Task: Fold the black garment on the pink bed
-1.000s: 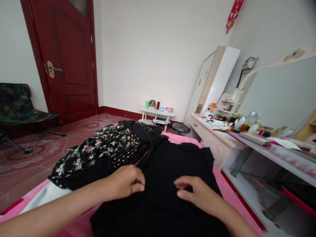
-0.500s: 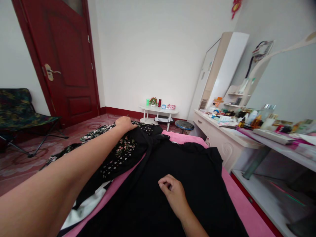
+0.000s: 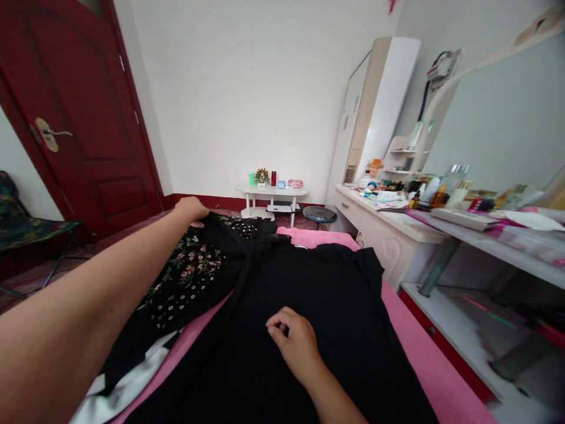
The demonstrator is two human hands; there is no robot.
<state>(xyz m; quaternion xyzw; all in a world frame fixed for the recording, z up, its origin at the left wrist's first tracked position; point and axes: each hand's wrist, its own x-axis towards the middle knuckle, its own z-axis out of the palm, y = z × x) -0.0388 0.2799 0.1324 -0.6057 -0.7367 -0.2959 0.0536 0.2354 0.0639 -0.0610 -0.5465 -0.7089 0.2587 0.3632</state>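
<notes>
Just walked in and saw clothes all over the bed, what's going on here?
A person is handling clothes on a pink bed. The left hand is stretched out onto the far edge of a flowered garment. The right hand rests, fingers curled, on a black garment spread flat. A cluttered dresser stands beside the bed.

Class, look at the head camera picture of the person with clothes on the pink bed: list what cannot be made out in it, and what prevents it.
- Left hand: fingertips curl over the floral garment; the grip is hidden.
- Right hand: fingers curled on the black garment; whether they pinch cloth cannot be told.
- Dressing table: bottles too small to identify.
- Folding chair: cut off by the left edge.
- Red wall ornament: cut off by the top edge.
</notes>
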